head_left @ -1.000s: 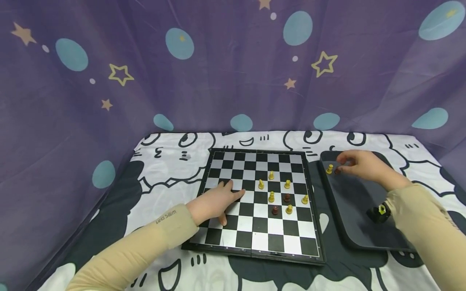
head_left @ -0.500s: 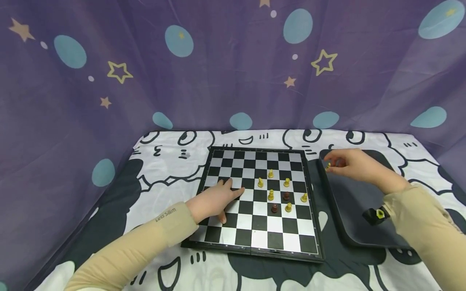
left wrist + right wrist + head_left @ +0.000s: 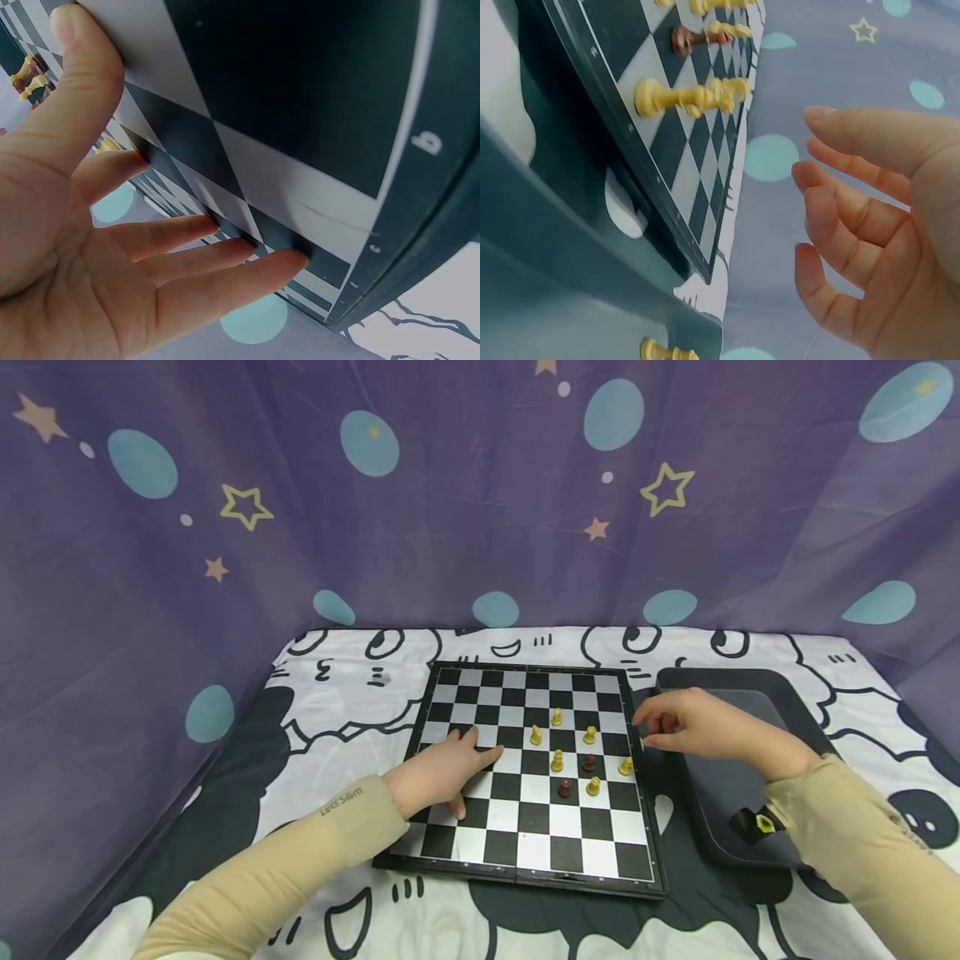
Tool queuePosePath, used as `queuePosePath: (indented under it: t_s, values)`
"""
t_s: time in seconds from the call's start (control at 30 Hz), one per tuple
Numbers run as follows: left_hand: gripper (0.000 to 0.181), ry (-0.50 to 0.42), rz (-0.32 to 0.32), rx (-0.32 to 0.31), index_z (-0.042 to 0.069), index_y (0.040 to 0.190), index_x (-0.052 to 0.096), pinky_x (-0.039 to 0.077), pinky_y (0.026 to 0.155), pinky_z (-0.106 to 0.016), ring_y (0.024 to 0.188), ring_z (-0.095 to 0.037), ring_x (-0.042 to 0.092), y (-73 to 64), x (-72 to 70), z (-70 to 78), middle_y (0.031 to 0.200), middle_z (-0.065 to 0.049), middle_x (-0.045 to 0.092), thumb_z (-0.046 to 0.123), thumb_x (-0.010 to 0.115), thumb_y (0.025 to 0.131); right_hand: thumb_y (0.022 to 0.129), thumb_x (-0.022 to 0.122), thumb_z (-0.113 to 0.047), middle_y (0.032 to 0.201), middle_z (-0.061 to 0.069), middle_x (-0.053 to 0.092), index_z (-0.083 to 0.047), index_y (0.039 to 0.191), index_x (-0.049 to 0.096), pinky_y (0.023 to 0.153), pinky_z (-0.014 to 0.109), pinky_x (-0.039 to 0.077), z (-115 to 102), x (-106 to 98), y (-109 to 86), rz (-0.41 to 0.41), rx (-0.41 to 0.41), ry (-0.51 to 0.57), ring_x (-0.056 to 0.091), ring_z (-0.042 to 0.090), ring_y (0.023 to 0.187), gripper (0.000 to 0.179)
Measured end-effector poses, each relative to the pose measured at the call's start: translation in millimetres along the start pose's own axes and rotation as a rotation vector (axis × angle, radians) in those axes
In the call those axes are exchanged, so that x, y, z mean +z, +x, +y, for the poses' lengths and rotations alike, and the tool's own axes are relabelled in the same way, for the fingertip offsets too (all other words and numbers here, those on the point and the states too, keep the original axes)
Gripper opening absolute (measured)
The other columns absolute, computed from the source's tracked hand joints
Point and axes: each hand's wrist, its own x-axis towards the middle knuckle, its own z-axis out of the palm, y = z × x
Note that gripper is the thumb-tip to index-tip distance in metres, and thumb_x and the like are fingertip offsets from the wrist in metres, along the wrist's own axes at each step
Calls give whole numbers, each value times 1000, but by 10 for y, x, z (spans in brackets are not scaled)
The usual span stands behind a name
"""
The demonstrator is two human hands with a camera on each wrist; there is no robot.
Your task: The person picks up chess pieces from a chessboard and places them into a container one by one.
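My left hand (image 3: 444,770) lies spread on the left part of the checkered chessboard (image 3: 506,814), its fingers apart and fingertips on the squares. My right hand (image 3: 693,724) hovers between the board's right edge and the dark tray (image 3: 750,697). In the right wrist view its fingers (image 3: 840,217) are loosely curled, with no piece visible between thumb and fingertips. On the board's right half stand several yellow chess pieces (image 3: 557,761) and two dark brown chess pieces (image 3: 565,787). Another yellow chess piece (image 3: 667,351) sits in the tray, hidden behind my hand in the head view.
The board's black raised frame (image 3: 592,886) borders it, and the tray's wall (image 3: 592,255) rises to its right. Beneath both lies a black-and-white cartoon cloth (image 3: 352,693). A purple curtain (image 3: 465,510) with stars and blue ovals hangs behind.
My right hand has moved left and toward me, from over the tray's far left corner to beside the board. My left hand stays put, and the board pieces stand unchanged.
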Motion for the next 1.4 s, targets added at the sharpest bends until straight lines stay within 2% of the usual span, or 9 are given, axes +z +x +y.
queuePosePath:
  t_s: [0.07,0.17,0.3,0.33,0.4,0.43,0.83,1.07,1.4]
  values:
    - [107,-15,0,-1,21,148,35,42,101,-51,135,-47,29,-3,-2,-1,151,-26,26,28,86,54,83,71,-14,76,-11,59,-6,104,68,56,24,44,-22,27,13,-21,-23,-9,49,-1,62,23]
    - [107,-28,1,-2,21,148,35,41,101,-52,136,-47,28,-11,-6,0,151,-26,25,27,86,54,83,71,-15,74,-14,58,-8,103,68,74,38,49,-57,65,29,-47,-37,-28,47,-3,60,22]
    - [106,-23,2,-3,21,148,35,42,101,-51,136,-47,29,-15,-8,3,151,-26,26,27,86,55,83,71,-15,74,-14,58,-8,104,68,75,38,48,-75,108,57,-87,-35,-18,47,-3,60,23]
    - [106,-21,2,-4,21,148,35,42,101,-51,136,-47,29,-15,-8,4,151,-26,26,27,86,55,83,71,-14,74,-13,58,-7,105,67,72,34,50,-73,120,67,-100,-29,-5,47,-2,60,23]
    - [106,-20,4,-3,21,148,35,42,101,-51,135,-47,30,-17,-7,6,151,-25,26,27,86,55,83,71,-14,75,-11,58,-6,106,67,58,23,44,-60,147,86,-121,-18,6,48,-1,60,24]
    - [106,-21,4,-3,21,148,35,42,101,-51,135,-47,30,-17,-7,6,151,-25,26,27,86,55,83,71,-14,74,-11,58,-6,106,67,57,23,43,-54,161,95,-131,-9,8,48,0,60,24]
    - [106,-46,21,9,20,148,35,40,103,-51,137,-48,26,-59,-17,7,152,-26,24,27,85,55,83,71,-15,73,-9,58,-11,100,69,56,22,41,-69,244,156,-213,27,19,47,3,60,18]
    - [104,-36,18,-1,22,148,34,40,104,-49,138,-45,26,-56,0,17,152,-24,25,24,84,57,82,72,-13,71,-11,56,-16,88,67,56,22,40,-61,260,165,-195,-10,2,45,2,60,8]
    - [108,-16,33,14,21,148,35,40,103,-51,136,-47,28,-29,25,-7,151,-26,25,31,85,53,82,70,-9,71,-10,56,-14,87,67,57,22,41,-31,292,186,-194,-10,-7,46,2,61,8]
